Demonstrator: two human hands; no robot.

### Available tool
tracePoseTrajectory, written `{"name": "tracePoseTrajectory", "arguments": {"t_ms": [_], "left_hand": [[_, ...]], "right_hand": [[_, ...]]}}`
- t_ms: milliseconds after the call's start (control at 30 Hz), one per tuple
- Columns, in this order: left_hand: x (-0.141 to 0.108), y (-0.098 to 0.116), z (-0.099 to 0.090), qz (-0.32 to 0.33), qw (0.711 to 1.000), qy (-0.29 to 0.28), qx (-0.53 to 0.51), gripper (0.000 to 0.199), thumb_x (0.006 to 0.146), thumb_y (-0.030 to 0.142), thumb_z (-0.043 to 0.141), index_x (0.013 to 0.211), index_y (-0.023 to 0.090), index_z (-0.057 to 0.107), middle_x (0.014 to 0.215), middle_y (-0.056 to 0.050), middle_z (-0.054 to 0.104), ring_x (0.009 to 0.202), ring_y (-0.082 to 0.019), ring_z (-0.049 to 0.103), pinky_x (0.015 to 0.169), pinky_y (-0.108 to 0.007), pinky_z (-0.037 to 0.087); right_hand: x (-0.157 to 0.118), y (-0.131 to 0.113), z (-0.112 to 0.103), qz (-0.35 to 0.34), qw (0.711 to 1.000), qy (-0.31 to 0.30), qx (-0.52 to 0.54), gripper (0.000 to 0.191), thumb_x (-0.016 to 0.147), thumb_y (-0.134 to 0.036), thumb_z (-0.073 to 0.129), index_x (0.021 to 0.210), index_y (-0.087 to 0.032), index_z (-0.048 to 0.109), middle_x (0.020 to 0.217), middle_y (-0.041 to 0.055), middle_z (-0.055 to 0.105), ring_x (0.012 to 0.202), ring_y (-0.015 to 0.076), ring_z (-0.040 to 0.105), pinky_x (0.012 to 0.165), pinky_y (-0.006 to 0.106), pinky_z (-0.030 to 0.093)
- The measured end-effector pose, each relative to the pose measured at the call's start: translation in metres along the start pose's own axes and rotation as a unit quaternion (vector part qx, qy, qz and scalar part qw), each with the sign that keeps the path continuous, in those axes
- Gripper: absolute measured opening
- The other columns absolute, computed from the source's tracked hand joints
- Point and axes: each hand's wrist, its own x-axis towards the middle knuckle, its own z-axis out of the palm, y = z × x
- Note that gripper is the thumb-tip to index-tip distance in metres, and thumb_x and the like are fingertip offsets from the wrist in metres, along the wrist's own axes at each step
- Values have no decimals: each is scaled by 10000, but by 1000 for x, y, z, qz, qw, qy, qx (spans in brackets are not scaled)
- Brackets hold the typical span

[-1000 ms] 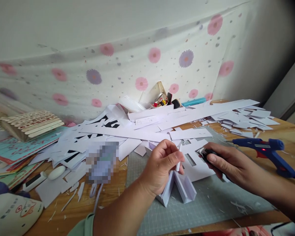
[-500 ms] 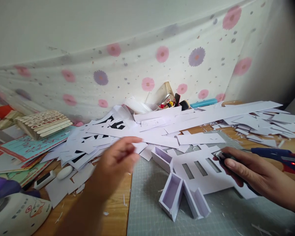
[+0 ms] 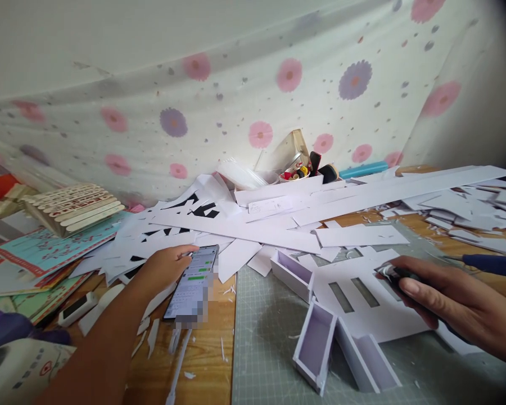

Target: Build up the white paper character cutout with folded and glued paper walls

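Note:
My left hand [image 3: 166, 267] is at the upper left edge of a phone [image 3: 194, 281] with a lit screen; its fingers are bent close together at the phone's corner. A white cable runs from the phone's lower end. My right hand [image 3: 430, 295] is wrapped round a black tool with a shiny tip [image 3: 390, 272], above a white board [image 3: 371, 315] with rectangular cut-outs. Three small white open boxes, one of them [image 3: 316, 343] in the middle, stand on the green cutting mat [image 3: 265, 337] beside the board.
White strips and scraps [image 3: 236, 228] cover the back of the table. A blue glue gun [image 3: 493, 265] lies at the right. Craft sticks [image 3: 76, 208] sit on books at the left, near a small white device [image 3: 78, 309]. A blue roll [image 3: 365, 170] lies at the back.
My left hand has moved left and down to the phone, which now shows. The view has shifted, so the boxes and board appear further right. My right hand still holds the black tool.

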Motion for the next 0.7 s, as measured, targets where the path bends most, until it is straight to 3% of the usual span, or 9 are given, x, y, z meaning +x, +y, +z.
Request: {"name": "tracePoseTrajectory", "arguments": {"t_ms": [100,200,367,433,533,700], "left_hand": [[6,-1,3,7,1000,-3,19,492,704,373,518,1101,236,776,801,-57,768,767,-295,671,689,-337,460],[10,-3,4,10,999,-8,32,462,670,355,537,1046,246,781,986,-65,783,931,-311,680,766,-328,470],[-4,5,-6,9,999,1,44,525,755,400,503,1209,213,689,698,-30,678,695,-271,637,647,-324,417],[-17,21,-11,31,999,21,28,491,796,438,491,1201,214,658,638,7,598,617,-235,582,618,-313,393],[-42,61,-11,101,993,39,-53,416,811,470,524,1112,221,664,714,11,592,624,-196,540,625,-299,394],[-83,143,20,235,938,-88,-241,315,878,431,555,1102,253,688,851,-15,635,758,-189,574,693,-285,424]], "right_hand": [[2,1,-2,51,997,-42,44,322,931,-590,508,922,-372,744,701,83,689,518,223,609,483,358,537],[3,10,-6,39,994,-89,39,367,916,-607,523,979,-317,739,695,62,685,513,225,610,476,353,548],[2,18,-15,29,992,-120,24,337,917,-566,554,1023,-288,711,684,46,680,555,225,635,499,323,557],[0,15,-18,34,991,-124,32,320,914,-561,561,1008,-288,699,655,48,659,542,223,625,476,312,537],[-3,7,-22,38,988,-142,41,380,933,-588,510,1012,-260,683,635,39,635,511,211,600,448,311,512],[-8,-8,-29,3,988,-146,40,415,968,-590,456,943,-220,642,608,1,554,513,168,568,483,282,500]]}}
